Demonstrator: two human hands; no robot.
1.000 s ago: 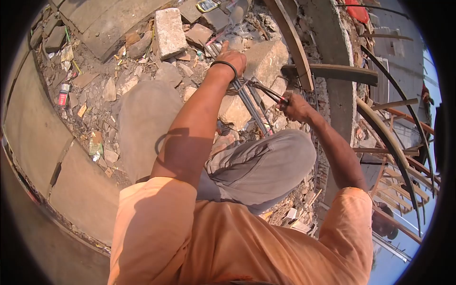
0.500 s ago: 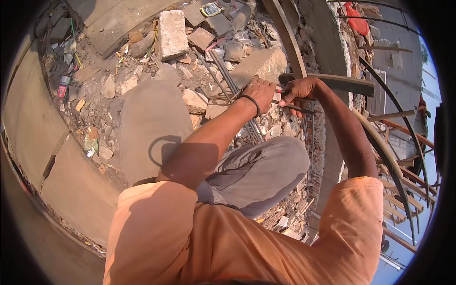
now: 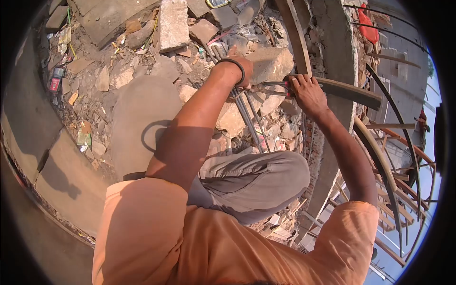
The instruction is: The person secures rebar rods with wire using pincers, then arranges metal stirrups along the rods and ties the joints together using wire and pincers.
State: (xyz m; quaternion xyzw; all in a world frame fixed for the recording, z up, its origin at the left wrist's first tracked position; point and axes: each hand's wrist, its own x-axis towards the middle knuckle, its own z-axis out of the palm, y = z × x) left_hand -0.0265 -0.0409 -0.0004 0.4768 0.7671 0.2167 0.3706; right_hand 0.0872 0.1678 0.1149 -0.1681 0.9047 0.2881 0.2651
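My left hand (image 3: 241, 67), with a black band at the wrist, is closed over a bundle of thin steel rods (image 3: 251, 121). Its forefinger points away along the rods, and the other fingers are partly hidden. In my right hand (image 3: 308, 94) are the handles of a pair of pincers (image 3: 270, 89) with red and dark grips. The jaws meet the rods just beside my left hand; what they bite on is too small to make out. A large stone block (image 3: 273, 61) lies behind the pincers.
Broken brick and rubble (image 3: 107, 102) cover the ground. A pale brick (image 3: 173, 26) lies at the back. A dark curved plank (image 3: 351, 92) juts out past my right hand, beside a concrete ledge (image 3: 335, 52). A red and black box (image 3: 56, 80) lies at left.
My left hand has left the pincers' side and moved left onto the rods. My right hand has turned, its back now up, with the pincers reaching left to the rods. The view has shifted slightly.
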